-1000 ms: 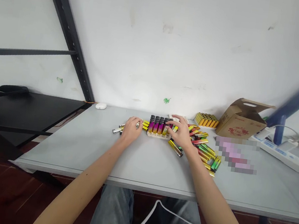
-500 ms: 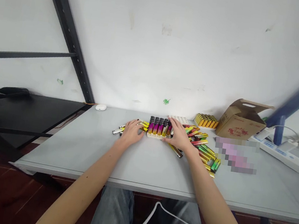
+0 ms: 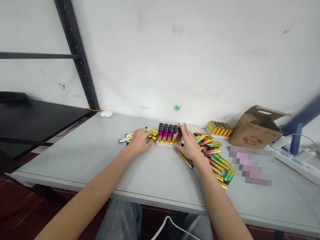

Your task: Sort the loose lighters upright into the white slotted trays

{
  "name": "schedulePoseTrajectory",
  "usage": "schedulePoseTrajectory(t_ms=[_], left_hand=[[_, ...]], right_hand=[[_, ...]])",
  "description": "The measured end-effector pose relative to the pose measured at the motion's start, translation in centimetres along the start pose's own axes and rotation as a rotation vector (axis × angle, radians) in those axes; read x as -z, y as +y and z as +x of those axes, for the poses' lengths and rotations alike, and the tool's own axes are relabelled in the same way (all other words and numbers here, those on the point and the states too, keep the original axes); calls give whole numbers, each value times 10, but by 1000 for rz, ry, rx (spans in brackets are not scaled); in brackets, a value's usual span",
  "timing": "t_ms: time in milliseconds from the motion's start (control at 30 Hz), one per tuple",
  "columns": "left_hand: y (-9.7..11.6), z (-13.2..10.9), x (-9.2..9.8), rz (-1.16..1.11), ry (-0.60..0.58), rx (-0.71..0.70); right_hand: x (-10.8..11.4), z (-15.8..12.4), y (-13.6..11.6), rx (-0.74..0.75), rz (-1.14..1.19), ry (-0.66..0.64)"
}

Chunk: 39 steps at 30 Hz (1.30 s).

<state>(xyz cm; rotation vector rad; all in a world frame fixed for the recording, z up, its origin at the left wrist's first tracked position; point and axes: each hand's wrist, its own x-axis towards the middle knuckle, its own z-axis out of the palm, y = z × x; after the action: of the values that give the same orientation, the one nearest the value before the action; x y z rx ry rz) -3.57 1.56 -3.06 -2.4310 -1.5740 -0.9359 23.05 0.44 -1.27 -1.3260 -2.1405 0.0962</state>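
Note:
A small white tray stands on the grey table, packed with upright lighters that have black tops and pink-to-yellow bodies. My right hand lies against the tray's right end, fingers stretched out and open. My left hand rests left of the tray with its fingers curled over several loose lighters lying flat. A heap of loose coloured lighters spreads out to the right of my right hand.
Behind the heap sit a second tray of yellow lighters and an open cardboard box. A white power strip with cables lies at far right. A small white object sits far left. A black shelf frame stands on the left.
My right hand has come down from the tops of the lighters and now lies flat against the tray's right end. My left hand has barely moved.

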Motion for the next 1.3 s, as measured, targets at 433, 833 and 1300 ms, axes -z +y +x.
schedulePoseTrajectory(t_ms=[433,833,1300], left_hand=[[4,-1,12,44,-169,77],[6,3,21,-268,131,25],[44,-5,25,-447,250,-52]], right_hand=[[0,-1,-12,-90,78,5],[-1,1,-31,48,183,464],[-13,-4,-58,426,52,328]])
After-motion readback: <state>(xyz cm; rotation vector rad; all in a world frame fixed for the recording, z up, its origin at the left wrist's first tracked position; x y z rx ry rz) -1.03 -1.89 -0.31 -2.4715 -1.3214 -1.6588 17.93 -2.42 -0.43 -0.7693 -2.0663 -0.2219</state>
